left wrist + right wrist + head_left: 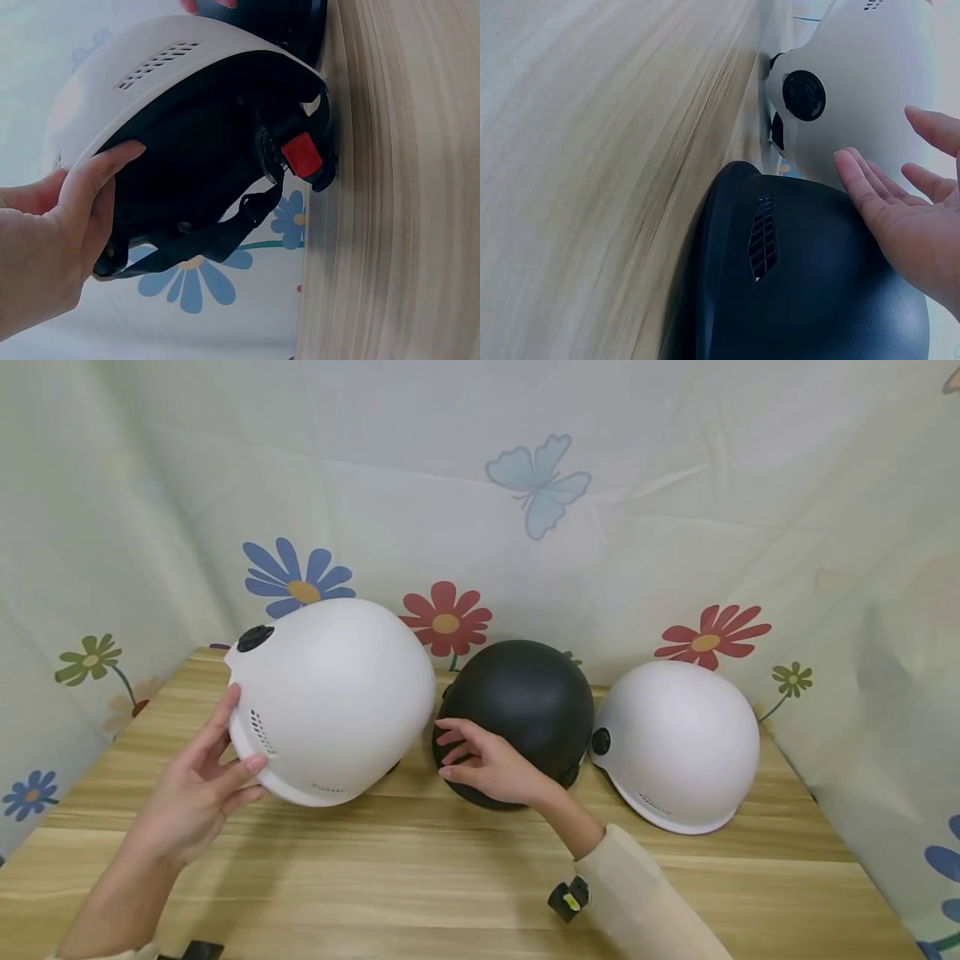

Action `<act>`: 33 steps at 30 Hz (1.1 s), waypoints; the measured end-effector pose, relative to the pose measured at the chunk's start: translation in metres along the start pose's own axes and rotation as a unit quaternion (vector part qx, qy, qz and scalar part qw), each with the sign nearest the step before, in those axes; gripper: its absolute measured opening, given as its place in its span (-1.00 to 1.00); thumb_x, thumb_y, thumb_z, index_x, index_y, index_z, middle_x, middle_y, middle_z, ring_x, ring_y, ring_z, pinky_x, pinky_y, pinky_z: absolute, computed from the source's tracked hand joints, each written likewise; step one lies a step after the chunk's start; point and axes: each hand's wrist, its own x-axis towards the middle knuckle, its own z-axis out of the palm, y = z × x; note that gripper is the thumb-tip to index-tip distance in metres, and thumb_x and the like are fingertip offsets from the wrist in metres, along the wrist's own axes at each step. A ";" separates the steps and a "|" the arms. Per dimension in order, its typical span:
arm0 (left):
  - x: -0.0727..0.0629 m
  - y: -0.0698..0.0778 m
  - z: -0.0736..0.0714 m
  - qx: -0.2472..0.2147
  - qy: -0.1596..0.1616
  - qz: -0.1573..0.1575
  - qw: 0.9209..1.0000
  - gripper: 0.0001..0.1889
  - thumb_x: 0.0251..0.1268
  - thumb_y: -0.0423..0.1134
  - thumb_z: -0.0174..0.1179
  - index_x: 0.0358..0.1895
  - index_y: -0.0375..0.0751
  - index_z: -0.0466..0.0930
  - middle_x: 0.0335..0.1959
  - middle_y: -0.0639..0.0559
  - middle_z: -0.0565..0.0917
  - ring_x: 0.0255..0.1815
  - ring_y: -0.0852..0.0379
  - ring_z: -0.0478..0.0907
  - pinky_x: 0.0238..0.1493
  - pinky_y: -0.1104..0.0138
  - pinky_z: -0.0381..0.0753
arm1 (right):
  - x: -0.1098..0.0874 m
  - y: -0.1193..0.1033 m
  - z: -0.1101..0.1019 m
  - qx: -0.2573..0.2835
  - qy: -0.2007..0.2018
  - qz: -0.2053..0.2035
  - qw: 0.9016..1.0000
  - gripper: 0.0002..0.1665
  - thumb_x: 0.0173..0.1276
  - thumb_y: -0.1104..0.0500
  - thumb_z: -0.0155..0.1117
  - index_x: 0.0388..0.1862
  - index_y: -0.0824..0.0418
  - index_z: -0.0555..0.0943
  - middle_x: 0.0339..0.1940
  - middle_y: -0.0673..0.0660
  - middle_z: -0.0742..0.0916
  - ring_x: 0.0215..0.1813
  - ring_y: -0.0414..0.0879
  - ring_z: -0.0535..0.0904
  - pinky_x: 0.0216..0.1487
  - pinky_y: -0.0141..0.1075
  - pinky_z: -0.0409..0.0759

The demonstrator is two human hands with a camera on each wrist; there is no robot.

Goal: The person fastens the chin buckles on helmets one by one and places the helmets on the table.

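My left hand grips the lower rim of a white helmet at the left, thumb on the outside by the vent holes. This helmet is tilted, its near rim raised off the table. Its dark inside shows in the left wrist view, with a black chin strap and a red buckle. My right hand hovers in front of a black helmet, fingers loosely bent and holding nothing. In the right wrist view, its fingertips overlap a white shell beyond the black helmet.
A second white helmet sits right of the black one, close beside it. All three stand towards the back of a wood-grain table. Behind hangs a pale curtain printed with flowers and a butterfly.
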 end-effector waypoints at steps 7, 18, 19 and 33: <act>-0.003 -0.003 -0.007 0.009 0.003 -0.005 1.000 -0.13 0.27 -0.63 -0.09 0.43 0.29 -0.22 0.41 -0.22 -0.35 -0.06 0.22 0.53 -0.25 0.30 0.59 | -0.001 0.002 0.002 -0.001 0.003 0.009 1.000 -0.29 0.26 0.33 0.20 0.35 0.28 0.17 0.11 0.28 0.48 0.01 0.07 0.51 -0.05 -0.38 0.51; 0.001 -0.007 -0.007 0.053 0.027 -0.019 0.998 -0.12 0.23 -0.60 0.00 0.45 0.22 -0.19 0.20 -0.40 -0.09 -0.16 0.19 0.57 -0.26 0.27 0.59 | 0.000 0.002 0.005 0.006 0.002 0.010 1.000 -0.28 0.25 0.32 0.21 0.35 0.27 0.16 0.13 0.34 0.46 0.02 0.09 0.51 -0.06 -0.38 0.51; 0.002 -0.007 -0.007 0.056 0.028 -0.020 0.998 -0.12 0.23 -0.60 0.01 0.45 0.22 -0.19 0.21 -0.43 -0.11 -0.16 0.20 0.57 -0.26 0.27 0.59 | 0.001 0.002 0.005 0.006 0.002 0.011 1.000 -0.28 0.25 0.32 0.22 0.35 0.27 0.16 0.13 0.34 0.46 0.02 0.09 0.51 -0.06 -0.38 0.51; 0.005 -0.010 -0.011 0.207 0.061 -0.111 0.970 -0.05 0.21 -0.32 0.18 0.42 0.36 -0.33 0.32 -0.57 -0.26 -0.01 0.10 0.44 -0.24 0.40 0.58 | 0.008 0.006 0.013 0.005 -0.011 0.017 1.000 -0.30 0.26 0.35 0.19 0.35 0.29 0.17 0.19 0.33 0.42 0.08 0.19 0.46 -0.04 -0.27 0.51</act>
